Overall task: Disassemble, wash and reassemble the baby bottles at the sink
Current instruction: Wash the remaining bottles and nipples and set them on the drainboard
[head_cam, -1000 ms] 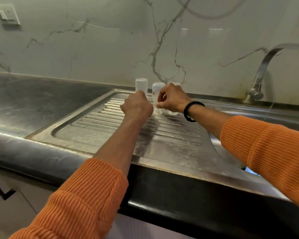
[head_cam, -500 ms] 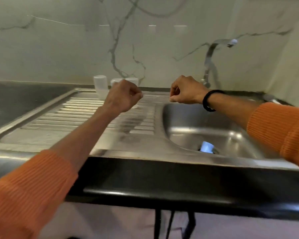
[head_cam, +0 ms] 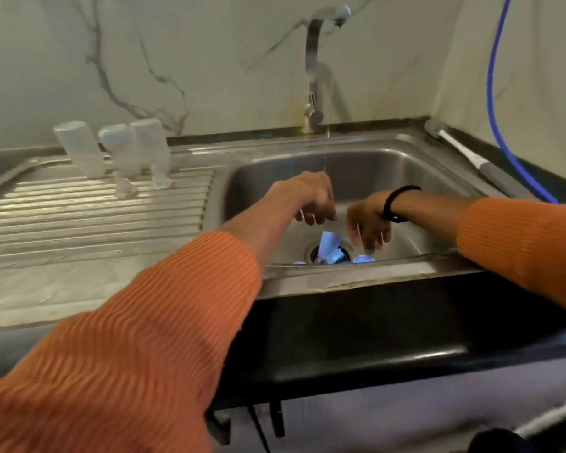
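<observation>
Both hands hung inside the sink basin [head_cam: 366,165]. The left hand [head_cam: 311,199] and right hand [head_cam: 368,222] had loosely curled, empty grips above blue bottle parts [head_cam: 329,246] at the drain. Three clear bottles [head_cam: 118,152] stood on the far drainboard [head_cam: 79,207], left.

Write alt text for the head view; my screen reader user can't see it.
Both hands, left hand and right hand, reach down into the steel sink toward pale blue bottle parts at the drain. Three clear bottles stand upturned on the drainboard.
</observation>
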A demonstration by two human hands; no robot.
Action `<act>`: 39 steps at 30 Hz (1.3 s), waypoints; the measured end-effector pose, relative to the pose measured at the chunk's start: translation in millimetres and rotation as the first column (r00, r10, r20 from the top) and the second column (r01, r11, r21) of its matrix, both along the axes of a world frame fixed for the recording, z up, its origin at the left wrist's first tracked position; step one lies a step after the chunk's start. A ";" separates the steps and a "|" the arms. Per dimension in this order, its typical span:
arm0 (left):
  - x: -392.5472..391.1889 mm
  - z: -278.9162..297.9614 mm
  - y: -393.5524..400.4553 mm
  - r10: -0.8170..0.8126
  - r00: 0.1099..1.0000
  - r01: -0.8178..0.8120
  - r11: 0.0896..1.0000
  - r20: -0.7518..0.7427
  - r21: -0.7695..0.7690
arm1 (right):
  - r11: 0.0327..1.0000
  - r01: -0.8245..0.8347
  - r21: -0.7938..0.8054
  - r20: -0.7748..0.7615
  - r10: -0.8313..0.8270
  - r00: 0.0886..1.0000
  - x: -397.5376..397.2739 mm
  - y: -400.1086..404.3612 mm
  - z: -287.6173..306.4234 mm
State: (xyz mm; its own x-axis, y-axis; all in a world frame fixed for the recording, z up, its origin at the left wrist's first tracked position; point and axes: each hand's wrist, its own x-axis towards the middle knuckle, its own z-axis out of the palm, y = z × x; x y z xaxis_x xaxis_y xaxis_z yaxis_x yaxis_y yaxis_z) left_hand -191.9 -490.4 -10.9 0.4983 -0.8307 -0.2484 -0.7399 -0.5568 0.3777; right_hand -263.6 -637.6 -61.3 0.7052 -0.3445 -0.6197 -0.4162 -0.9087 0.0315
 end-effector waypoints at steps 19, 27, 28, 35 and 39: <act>26.1 -39.8 -18.4 0.165 0.966 -0.216 0.939 0.199 0.266 | 0.969 -0.247 0.010 0.336 0.229 0.913 15.7 36.4 -46.4; 42.7 -39.4 -22.7 0.394 0.916 -0.400 0.894 -0.068 -0.204 | 0.798 0.234 0.556 0.543 -0.562 0.624 22.9 18.7 5.8; 45.7 -38.2 -26.2 0.382 0.901 -0.428 0.858 -0.204 -0.284 | 0.661 0.249 0.708 0.512 -0.723 0.463 26.2 15.0 16.8; 53.0 -42.6 -49.7 0.099 0.739 -0.581 0.596 -0.667 -0.555 | 0.366 0.032 0.930 0.365 -0.931 0.028 41.7 13.6 41.9; 60.8 -38.2 -61.6 0.074 0.690 -0.659 0.474 -0.720 -0.584 | 0.555 -0.007 0.832 0.555 -0.832 -0.009 47.3 5.4 40.5</act>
